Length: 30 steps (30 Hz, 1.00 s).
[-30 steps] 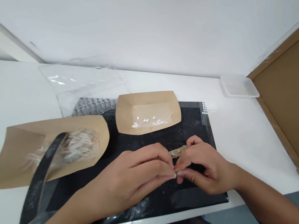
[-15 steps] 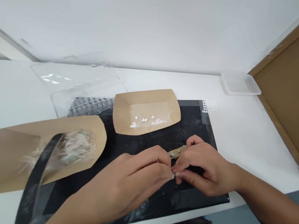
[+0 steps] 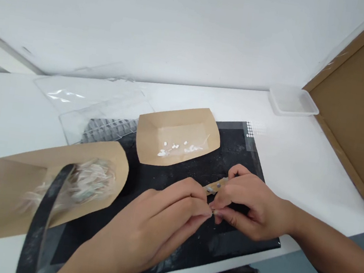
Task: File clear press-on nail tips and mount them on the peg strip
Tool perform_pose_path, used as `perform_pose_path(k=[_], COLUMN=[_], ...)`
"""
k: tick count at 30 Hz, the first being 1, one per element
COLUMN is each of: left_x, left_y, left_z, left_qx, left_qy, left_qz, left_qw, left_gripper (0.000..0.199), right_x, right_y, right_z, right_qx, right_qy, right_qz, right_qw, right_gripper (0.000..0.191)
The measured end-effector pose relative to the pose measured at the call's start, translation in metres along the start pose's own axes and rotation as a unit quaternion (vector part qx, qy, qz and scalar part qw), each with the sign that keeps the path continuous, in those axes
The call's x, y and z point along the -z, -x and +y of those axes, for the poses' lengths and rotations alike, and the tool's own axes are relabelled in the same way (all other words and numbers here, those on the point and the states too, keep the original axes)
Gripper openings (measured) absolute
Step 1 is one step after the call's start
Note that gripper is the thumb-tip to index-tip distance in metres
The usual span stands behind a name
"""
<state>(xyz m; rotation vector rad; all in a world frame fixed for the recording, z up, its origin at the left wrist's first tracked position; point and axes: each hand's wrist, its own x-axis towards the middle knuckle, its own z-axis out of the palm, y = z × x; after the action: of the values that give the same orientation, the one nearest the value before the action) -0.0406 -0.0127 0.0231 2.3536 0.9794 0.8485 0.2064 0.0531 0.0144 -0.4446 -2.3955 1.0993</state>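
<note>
My left hand (image 3: 164,217) is closed, its thumb and fingertips pinched together over the black mat (image 3: 148,181). Its tips meet those of my right hand (image 3: 243,201), which is closed in a pinch too. A tiny dark, shiny piece (image 3: 212,211) shows between the fingertips; it is too small to name. Just behind the fingers is a small tan strip (image 3: 214,186) with greyish round spots, partly covered by my right hand. Whether the right fingers also grip this strip is hidden.
A cardboard tray (image 3: 181,114) with small white pieces stands behind my hands. Another cardboard tray (image 3: 13,180) at left holds clear thin strips (image 3: 94,180); a dark curved band (image 3: 44,216) crosses it. A plastic tub (image 3: 293,102) and a large cardboard box (image 3: 359,102) stand at right.
My left fingers have shifted slightly and lie closer together at the pinch. My right hand has hardly moved, and the trays stay where they were.
</note>
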Motion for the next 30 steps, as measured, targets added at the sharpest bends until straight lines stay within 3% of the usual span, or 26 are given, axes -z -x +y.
perform_pose_path(k=[13, 22, 30], left_x=[0.0015, -0.0003, 0.0031], left_y=[-0.0031, -0.0009, -0.0011], left_z=[0.0026, 0.0004, 0.0027], left_qx=[-0.018, 0.002, -0.018], left_qy=[-0.079, -0.066, -0.067], left_qz=[-0.031, -0.073, -0.047], left_qw=[0.996, 0.995, 0.996], left_gripper=[0.021, 0.021, 0.02], right_x=[0.0, -0.0003, -0.0006], right_y=[-0.0029, -0.0041, -0.0027], right_z=[-0.0004, -0.0002, -0.0013], right_qx=[0.012, 0.009, 0.003], right_qy=[0.033, 0.019, -0.025], right_qz=[-0.021, -0.03, -0.016], right_qw=[0.999, 0.999, 1.0], right_gripper=[0.01, 0.011, 0.01])
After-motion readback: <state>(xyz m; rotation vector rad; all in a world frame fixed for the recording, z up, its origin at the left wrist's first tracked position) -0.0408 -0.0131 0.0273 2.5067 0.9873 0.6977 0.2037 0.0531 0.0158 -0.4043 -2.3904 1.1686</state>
